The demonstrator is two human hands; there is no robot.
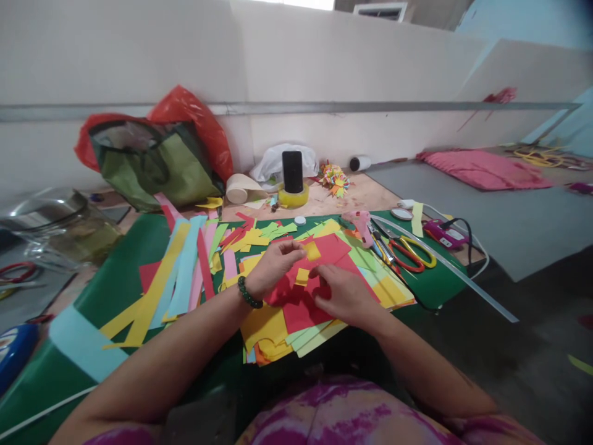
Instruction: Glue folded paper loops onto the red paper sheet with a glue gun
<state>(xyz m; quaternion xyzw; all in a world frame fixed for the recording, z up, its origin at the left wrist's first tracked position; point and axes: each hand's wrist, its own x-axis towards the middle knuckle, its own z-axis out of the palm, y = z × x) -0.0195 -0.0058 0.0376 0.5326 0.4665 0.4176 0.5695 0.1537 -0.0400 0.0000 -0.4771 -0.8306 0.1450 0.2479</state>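
Note:
My left hand [280,262], with a green bead bracelet on its wrist, is closed in a pinch at the edge of a small yellow paper square [312,250]. Just below it, a second yellow paper piece [302,277] lies over red paper. Close to that piece is my right hand [345,293], its fingers bent and thumb apart, with nothing visible in them. Both hands are above a red paper sheet [301,312], which tops a stack of yellow, green and orange sheets [266,330].
Paper strips [183,272] and cut scraps [250,238] cover the left of the green mat [92,309]. At right are a pink glue gun [359,222], scissors [407,256] and a glue stick [482,287]. A phone [292,172] stands by yellow tape [294,198]; a glass jar [65,228] is far left.

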